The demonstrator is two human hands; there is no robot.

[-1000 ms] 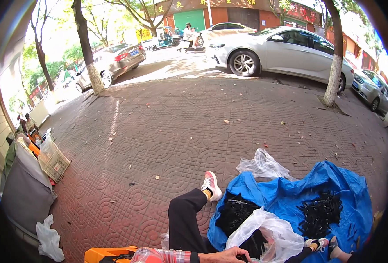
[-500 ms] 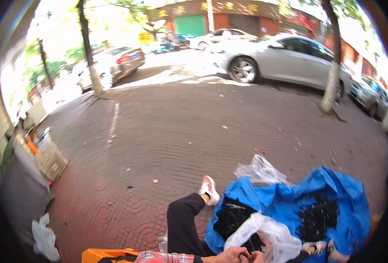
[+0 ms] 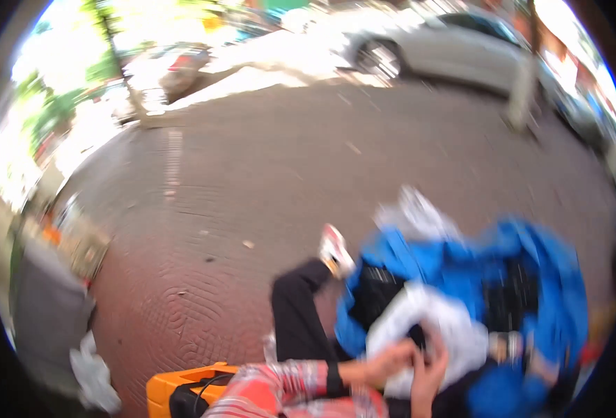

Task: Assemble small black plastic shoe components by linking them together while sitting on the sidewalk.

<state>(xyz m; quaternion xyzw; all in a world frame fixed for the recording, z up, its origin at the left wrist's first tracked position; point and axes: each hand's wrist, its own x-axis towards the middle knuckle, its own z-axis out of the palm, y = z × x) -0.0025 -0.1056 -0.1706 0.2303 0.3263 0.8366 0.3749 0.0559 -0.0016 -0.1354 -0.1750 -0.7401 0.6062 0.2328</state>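
Observation:
Motion smears this head view. Above my lap, my left hand [image 3: 390,360], at the end of a red plaid sleeve [image 3: 290,380] with a dark cuff, has its fingers curled and pinched. My right hand [image 3: 429,369] is beside it, fingers bent toward the left fingertips. Whatever lies between them is too small and blurred to name. Just beyond and around the hands is a white plastic bag [image 3: 461,334] with a dark opening. It rests against a spread blue sheet or sack [image 3: 440,268] bearing black pieces [image 3: 377,289] and a second black pile [image 3: 511,296].
My black-trousered leg [image 3: 297,313] stretches forward left of the bag. An orange case [image 3: 160,393] stands by my left arm. Another white bag [image 3: 416,212] lies beyond the blue sheet. Grey covered bulk [image 3: 50,313] stands far left. Silver car [image 3: 454,59] and trees are across the paving.
The view has tipped downward, so the hands and blue sheet sit higher in the picture. More of my forearms shows. A blue shape appears at the lower right. My hands stay close together.

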